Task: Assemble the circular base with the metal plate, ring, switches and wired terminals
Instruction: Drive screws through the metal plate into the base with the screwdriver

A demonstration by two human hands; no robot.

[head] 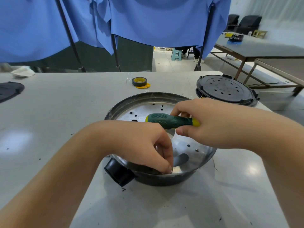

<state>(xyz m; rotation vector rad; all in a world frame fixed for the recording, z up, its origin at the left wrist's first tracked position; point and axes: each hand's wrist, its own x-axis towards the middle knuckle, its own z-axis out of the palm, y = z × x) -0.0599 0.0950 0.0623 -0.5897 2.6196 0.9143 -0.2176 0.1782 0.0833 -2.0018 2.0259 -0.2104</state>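
Both hands work over the metal plate (right gripping screwdriver; left pinching at rim); tape roll beyond.

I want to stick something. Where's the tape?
In the head view, the black-and-yellow tape roll sits on the grey table, just beyond the round metal pan.
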